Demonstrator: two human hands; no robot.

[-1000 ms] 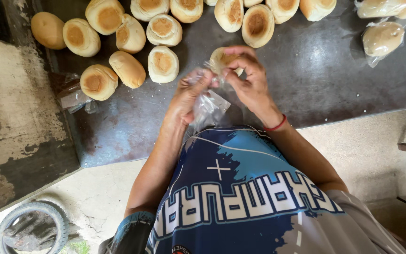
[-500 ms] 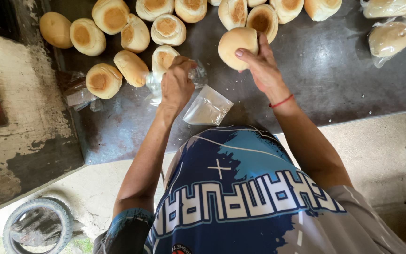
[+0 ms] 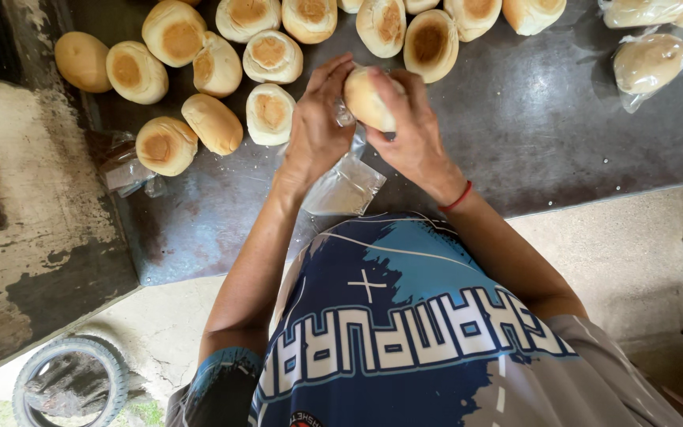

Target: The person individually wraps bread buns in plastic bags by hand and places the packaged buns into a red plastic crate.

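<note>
Over a dark worktop, the right hand keeps a clamped grip on a pale bun, its long axis tilted up-left, while the left hand pinches a clear plastic bag hanging below. 2 bagged buns lie top right.

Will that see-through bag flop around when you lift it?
Probably. The clear bag hangs limp and creased below the hands, so it looks thin, floppy and light. Its glossy film may be slippery. The bun held in both hands would likely weigh it down.
</note>
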